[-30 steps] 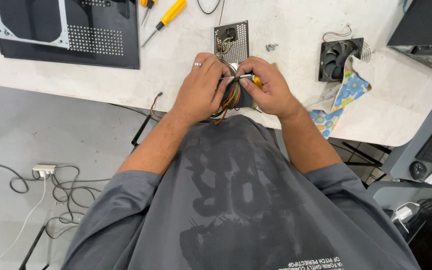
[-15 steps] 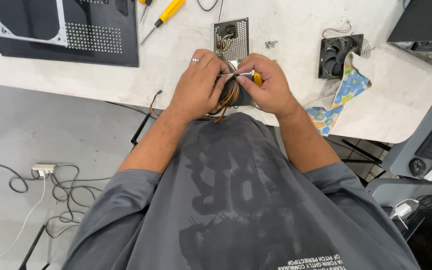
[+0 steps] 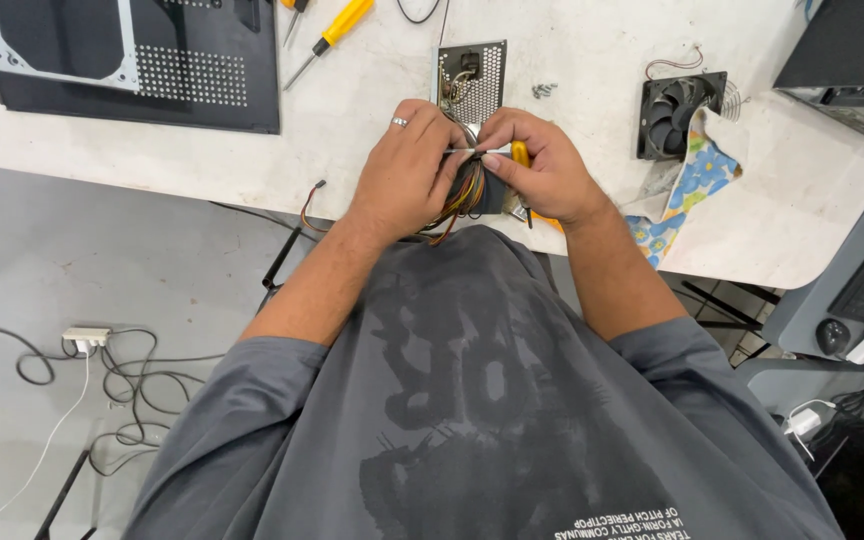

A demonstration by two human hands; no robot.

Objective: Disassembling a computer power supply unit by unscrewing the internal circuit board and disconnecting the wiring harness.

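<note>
Fingers: left hand [image 3: 407,175] and right hand [image 3: 542,170] meet thumb to thumb, both pinching a thin pale strip, likely a cable tie [image 3: 472,151], stretched level between them. A ring sits on one left finger.

Wire bundle [image 3: 462,200]: coloured leads, orange, yellow and black, gathered under the strip at the near edge of the counter [image 3: 372,100], just below the power-supply unit [image 3: 470,80] with its perforated metal face.

Tool in the right palm: yellow handle [image 3: 521,153] tucked behind the fingers; type cannot be told.

Beyond the power-supply unit: loose screws [image 3: 544,90] just to its right; black case fan [image 3: 680,112] farther right, touching a flowered cloth [image 3: 687,185]; yellow screwdriver [image 3: 330,38] to its upper left; black case side panel [image 3: 132,60] well to the left.

Risk, as judged: the strip may slip from the pinch or nip a lead if drawn tight unevenly; the palmed tool crowds the right grip.

Room: the work hangs at the counter's near edge, so a dropped piece would likely fall to the floor [image 3: 72,300] among the cables there. Bare counter lies left of the power-supply unit.
</note>
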